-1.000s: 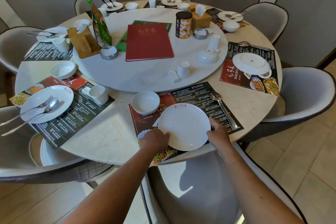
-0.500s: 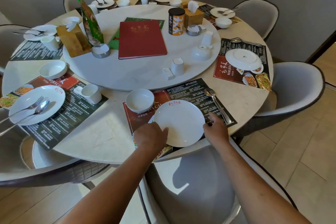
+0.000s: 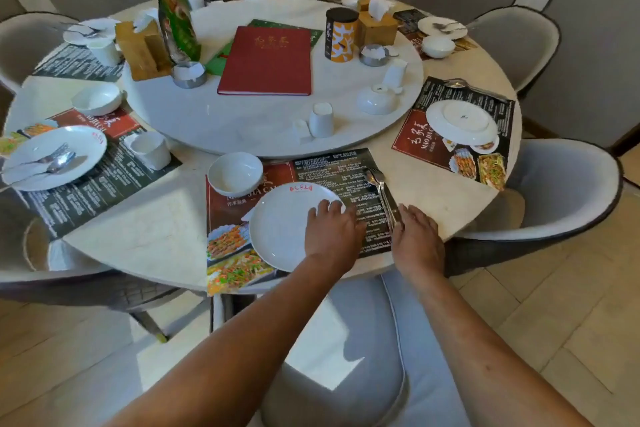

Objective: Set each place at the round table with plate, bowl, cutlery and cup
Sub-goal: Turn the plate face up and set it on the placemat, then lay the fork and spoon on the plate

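In front of me a white plate [image 3: 282, 225] lies on a printed placemat [image 3: 322, 166], with a white bowl [image 3: 235, 173] just beyond it. My left hand [image 3: 332, 230] rests flat on the plate's right part. A fork and spoon [image 3: 379, 187] lie side by side to the right of the plate. My right hand [image 3: 417, 236] touches their handle ends with its fingers fairly straight. No cup stands on this mat; a white cup [image 3: 321, 120] sits on the turntable [image 3: 242, 128] behind it.
The place at the right has an upside-down plate [image 3: 460, 121] and cutlery [image 3: 460, 83]; an upside-down bowl [image 3: 376, 100] is on the turntable. The left place holds a plate with cutlery [image 3: 52, 156], a cup [image 3: 150, 149] and a bowl [image 3: 97, 99]. A grey chair [image 3: 346, 340] is below my arms.
My left hand has crossed from the plate's left edge to its right part. The plate now lies further left on the mat. My right hand left the plate's rim and reached the cutlery handles.
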Motion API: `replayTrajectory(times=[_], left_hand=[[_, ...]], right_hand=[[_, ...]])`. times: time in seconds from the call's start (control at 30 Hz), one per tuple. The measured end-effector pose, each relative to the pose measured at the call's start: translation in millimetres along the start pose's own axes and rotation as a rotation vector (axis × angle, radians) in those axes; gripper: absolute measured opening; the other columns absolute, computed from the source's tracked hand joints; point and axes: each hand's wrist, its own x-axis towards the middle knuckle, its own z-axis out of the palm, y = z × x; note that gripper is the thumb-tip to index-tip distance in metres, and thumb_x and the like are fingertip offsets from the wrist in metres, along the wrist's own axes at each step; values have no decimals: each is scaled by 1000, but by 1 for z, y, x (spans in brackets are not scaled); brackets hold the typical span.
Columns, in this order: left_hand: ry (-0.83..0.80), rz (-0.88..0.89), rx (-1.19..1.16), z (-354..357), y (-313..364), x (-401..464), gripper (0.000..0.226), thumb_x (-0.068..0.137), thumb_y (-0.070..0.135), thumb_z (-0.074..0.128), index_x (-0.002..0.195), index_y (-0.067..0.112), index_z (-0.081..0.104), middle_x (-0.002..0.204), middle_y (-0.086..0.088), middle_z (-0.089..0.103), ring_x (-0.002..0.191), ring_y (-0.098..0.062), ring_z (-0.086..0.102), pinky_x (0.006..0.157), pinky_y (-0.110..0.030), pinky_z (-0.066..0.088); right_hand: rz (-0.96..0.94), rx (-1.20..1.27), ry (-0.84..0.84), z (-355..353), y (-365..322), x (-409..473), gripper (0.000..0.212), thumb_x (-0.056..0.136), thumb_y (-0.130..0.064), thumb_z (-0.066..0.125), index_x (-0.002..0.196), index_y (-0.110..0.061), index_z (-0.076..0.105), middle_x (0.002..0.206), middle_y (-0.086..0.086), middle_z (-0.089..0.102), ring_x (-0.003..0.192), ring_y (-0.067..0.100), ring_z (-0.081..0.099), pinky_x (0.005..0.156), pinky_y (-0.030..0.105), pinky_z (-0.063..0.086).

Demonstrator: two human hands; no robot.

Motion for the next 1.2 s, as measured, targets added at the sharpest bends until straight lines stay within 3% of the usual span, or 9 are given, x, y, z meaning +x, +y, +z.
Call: replayTrajectory(times=[0.23,0.37,0.5,0.7,0.9,1.03,1.2], left_hand=[[10,-98,73,20,71,31,29,100,37,54,112,17,71,115,-8,65,113,-27,54,91,-40,45],[18,-172,58,26,93,47,31,98,43,57,100,16,70,99,-5,69,96,-24,65,79,-35,49],[-11,-271,32,30,107,61,31,97,45,60,97,14,67,88,-5,70,80,-23,70,61,-28,47],[-38,-418,-56,27,117,70,16,99,17,54,104,9,67,97,-11,71,89,-27,70,69,-33,53],[0,-467,-169,21,113,68,15,98,21,59,100,9,68,97,-10,71,88,-24,69,72,-32,56],[105,-591,-409,10,101,51,11,99,16,52,103,10,61,94,-9,68,84,-25,66,75,-36,57],[220,-733,-672,-1,72,1,7,102,19,41,108,18,45,101,-11,69,90,-30,66,78,-38,53]], right_hand=[[-182,-139,-175,-11,59,28,46,104,-22,43,150,-21,40,157,0,39,142,25,34,110,46,40],[-282,-205,-200,-14,73,35,47,99,-18,50,146,-19,45,153,0,42,136,25,40,106,43,42],[-313,-237,-219,-11,81,37,58,96,-16,55,151,-22,39,159,-2,35,142,26,34,109,43,41],[-334,-256,-255,-13,84,38,63,94,-16,58,152,-21,35,160,-2,31,143,26,31,110,42,41],[-360,-258,-323,-25,81,41,64,94,-15,58,153,-20,33,159,-2,30,142,26,31,109,41,40],[-325,-196,-399,-36,74,43,53,99,-18,52,150,-21,36,155,-1,35,139,25,33,108,44,39],[-408,-82,-261,-25,47,20,41,102,-28,47,142,-19,46,147,-1,47,134,23,40,107,42,42]])
